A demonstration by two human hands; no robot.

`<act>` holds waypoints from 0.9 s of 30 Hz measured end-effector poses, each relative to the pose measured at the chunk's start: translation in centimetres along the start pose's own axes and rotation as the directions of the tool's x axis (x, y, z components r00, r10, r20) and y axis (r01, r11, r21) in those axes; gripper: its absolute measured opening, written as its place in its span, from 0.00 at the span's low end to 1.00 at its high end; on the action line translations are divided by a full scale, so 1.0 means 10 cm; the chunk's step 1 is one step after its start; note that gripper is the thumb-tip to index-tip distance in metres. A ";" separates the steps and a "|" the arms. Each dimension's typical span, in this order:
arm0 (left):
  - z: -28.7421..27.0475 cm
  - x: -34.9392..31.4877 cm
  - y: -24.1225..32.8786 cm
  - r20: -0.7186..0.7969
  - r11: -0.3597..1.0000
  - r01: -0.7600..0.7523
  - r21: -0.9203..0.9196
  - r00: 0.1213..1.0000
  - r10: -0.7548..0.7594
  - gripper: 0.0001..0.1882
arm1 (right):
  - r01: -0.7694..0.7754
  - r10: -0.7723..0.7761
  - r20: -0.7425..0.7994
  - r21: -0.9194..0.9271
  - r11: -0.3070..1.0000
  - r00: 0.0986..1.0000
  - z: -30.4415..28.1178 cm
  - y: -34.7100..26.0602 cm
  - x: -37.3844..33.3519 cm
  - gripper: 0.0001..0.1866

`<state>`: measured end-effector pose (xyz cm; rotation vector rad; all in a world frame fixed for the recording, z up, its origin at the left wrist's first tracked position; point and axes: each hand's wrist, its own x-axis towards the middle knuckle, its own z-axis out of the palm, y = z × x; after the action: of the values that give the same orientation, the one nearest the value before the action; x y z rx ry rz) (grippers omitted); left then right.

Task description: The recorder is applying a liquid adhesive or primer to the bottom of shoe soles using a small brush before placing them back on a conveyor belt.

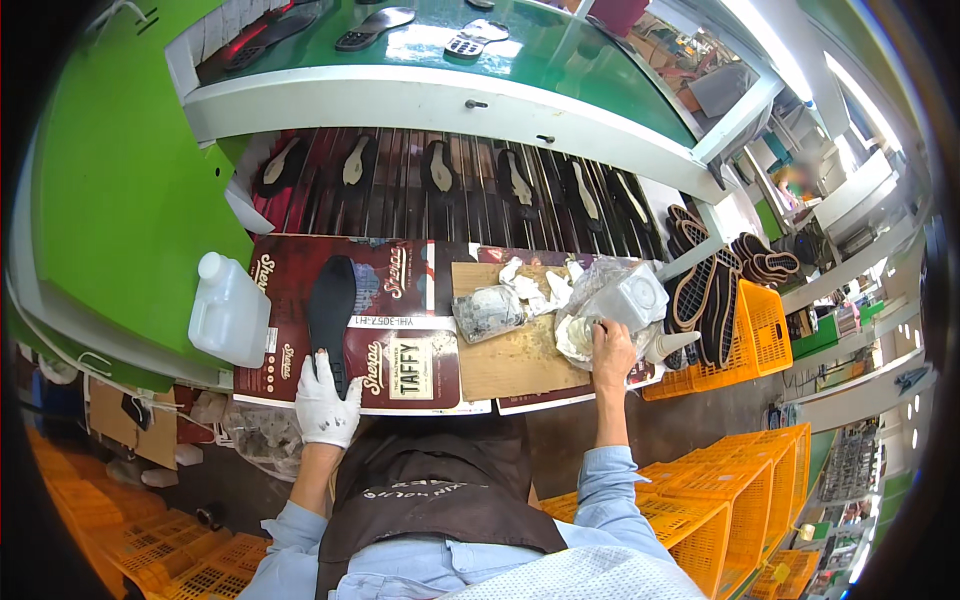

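Observation:
My left hand (328, 412), in a white glove, is closed around the near end of a black shoe sole (332, 295) that lies lengthwise on printed dark red cardboard (300, 265). My bare right hand (613, 358) has its fingers pinched together over a plastic-wrapped pot (572, 340) with whitish stuff in it. Whatever the fingers hold there is hidden. Beside the pot is a translucent square plastic container (638, 296) in clear wrap. A smeared jar (488, 312) lies on the brown cardboard (510, 368), next to crumpled white tissue (535, 285).
A row of black soles, one being this sole (440, 175), lies on the rollers beyond. Above runs a green shelf (590, 70) with a white beam. On the left stands a white jug (230, 312). Dark soles (715, 300) pile over an orange crate (765, 325) at right.

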<state>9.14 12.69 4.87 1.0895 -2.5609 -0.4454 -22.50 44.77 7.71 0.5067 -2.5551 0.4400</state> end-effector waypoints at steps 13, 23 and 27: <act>-0.10 0.05 -0.02 0.056 0.998 0.054 0.011 0.997 -0.054 0.37 | -0.069 0.074 0.074 -0.060 0.996 0.995 0.10 -0.01 -0.01 0.08; -0.47 0.27 -0.09 0.083 0.932 0.134 -0.336 0.990 -0.112 0.39 | -0.069 0.074 -0.043 0.099 0.993 0.996 0.06 0.15 -0.05 0.10; -0.43 0.35 -0.24 0.317 0.390 0.412 -0.823 0.904 -0.285 0.30 | -0.143 0.193 -0.086 0.404 0.904 0.977 0.10 0.29 -0.11 0.13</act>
<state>10.05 7.86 8.37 1.1311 -1.6308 -1.7651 -23.26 47.22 5.70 0.3819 -2.4007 1.0333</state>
